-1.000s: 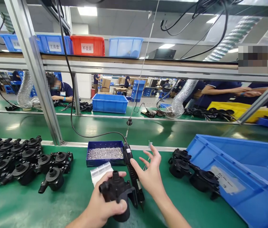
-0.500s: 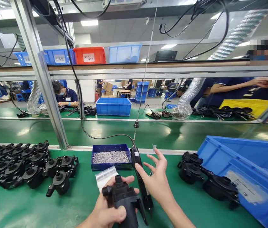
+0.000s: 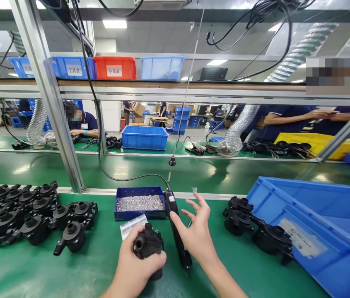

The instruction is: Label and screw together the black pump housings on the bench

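My left hand [image 3: 137, 260] is wrapped round a black plastic pump [image 3: 150, 248], whose round port points toward me. My right hand [image 3: 198, 231] has its fingers spread, with the thumb beside a black electric screwdriver [image 3: 176, 227]. The screwdriver hangs from a cord, bit down; whether the thumb touches it, I cannot tell. Behind the pump, a dark blue tray [image 3: 139, 214] holds many small silver screws [image 3: 140, 203]. A clear plastic piece [image 3: 133, 224] lies in front of the tray, partly behind my left hand.
Several black pumps [image 3: 35, 229] stand in rows at the left. More pumps [image 3: 269, 238] are at the right, beside a large blue bin [image 3: 302, 207]. A metal post [image 3: 53, 103] rises at the left. Across the bench, a co-worker [image 3: 83, 122] sits with head bent.
My left hand has turned the pump so its port faces me and drawn it slightly left. My right hand stays spread by the screwdriver. The whole view has shifted a little.
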Action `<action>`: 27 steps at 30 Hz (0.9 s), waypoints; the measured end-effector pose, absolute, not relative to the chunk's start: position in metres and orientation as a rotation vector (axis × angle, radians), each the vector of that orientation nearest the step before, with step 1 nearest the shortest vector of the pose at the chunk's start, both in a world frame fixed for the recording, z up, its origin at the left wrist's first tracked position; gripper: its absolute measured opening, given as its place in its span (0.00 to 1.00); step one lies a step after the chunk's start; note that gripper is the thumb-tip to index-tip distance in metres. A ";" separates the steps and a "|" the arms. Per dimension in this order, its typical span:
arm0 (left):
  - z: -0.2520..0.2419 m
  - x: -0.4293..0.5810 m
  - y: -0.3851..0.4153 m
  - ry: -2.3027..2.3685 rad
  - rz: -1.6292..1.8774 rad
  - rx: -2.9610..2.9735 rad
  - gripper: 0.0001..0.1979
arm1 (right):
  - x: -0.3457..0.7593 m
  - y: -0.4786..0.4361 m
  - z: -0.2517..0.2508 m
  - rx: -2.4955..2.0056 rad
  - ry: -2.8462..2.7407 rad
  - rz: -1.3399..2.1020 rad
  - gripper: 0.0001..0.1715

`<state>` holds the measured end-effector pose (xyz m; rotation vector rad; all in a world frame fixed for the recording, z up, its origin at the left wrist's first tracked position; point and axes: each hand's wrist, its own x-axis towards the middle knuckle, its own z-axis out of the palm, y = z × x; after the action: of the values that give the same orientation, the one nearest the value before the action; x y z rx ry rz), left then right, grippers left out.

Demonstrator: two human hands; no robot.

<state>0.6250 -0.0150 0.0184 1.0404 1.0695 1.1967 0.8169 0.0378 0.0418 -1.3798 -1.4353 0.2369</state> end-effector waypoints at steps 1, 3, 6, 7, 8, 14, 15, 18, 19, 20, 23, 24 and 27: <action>0.015 0.624 -0.013 1.074 1.172 1.065 0.34 | 0.816 0.037 0.042 -1.379 -1.436 0.242 0.49; 0.009 0.620 -0.009 1.062 1.132 1.134 0.34 | 0.815 0.037 0.043 -1.376 -1.432 0.260 0.49; 0.006 0.617 -0.007 1.043 1.118 1.163 0.33 | 0.816 0.038 0.044 -1.337 -1.394 0.344 0.47; 0.007 0.617 -0.007 1.049 1.122 1.156 0.34 | 0.817 0.039 0.045 -1.308 -1.356 0.405 0.47; 0.008 0.617 -0.008 1.058 1.125 1.146 0.35 | 0.818 0.040 0.047 -1.275 -1.303 0.486 0.47; 0.024 0.622 -0.017 1.115 1.163 1.105 0.34 | 0.843 0.050 0.062 -1.227 -1.053 0.859 0.54; 0.025 0.622 -0.019 1.111 1.141 1.138 0.31 | 0.853 0.053 0.066 -1.261 -1.103 0.774 0.52; 0.024 0.623 -0.022 1.078 1.031 1.255 0.24 | 0.895 0.059 0.078 -1.396 -1.209 0.347 0.50; 0.022 0.624 -0.022 1.065 1.011 1.269 0.24 | 0.912 0.058 0.081 -1.441 -1.196 0.206 0.51; 0.019 0.624 -0.022 1.054 0.998 1.273 0.24 | 0.929 0.057 0.084 -1.484 -1.174 0.087 0.53; 0.012 0.626 -0.023 1.030 0.973 1.268 0.25 | 0.970 0.050 0.084 -1.593 -1.166 -0.106 0.60; 0.011 0.627 -0.023 1.028 0.969 1.272 0.25 | 0.979 0.047 0.081 -1.614 -1.184 -0.097 0.62; 0.008 0.628 -0.023 1.030 0.975 1.311 0.24 | 0.993 0.037 0.069 -1.635 -1.255 -0.020 0.61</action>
<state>0.6277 -0.0235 0.0083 1.3106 1.0300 0.9745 0.9931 0.0370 0.0693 -1.6346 -1.2550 -0.0203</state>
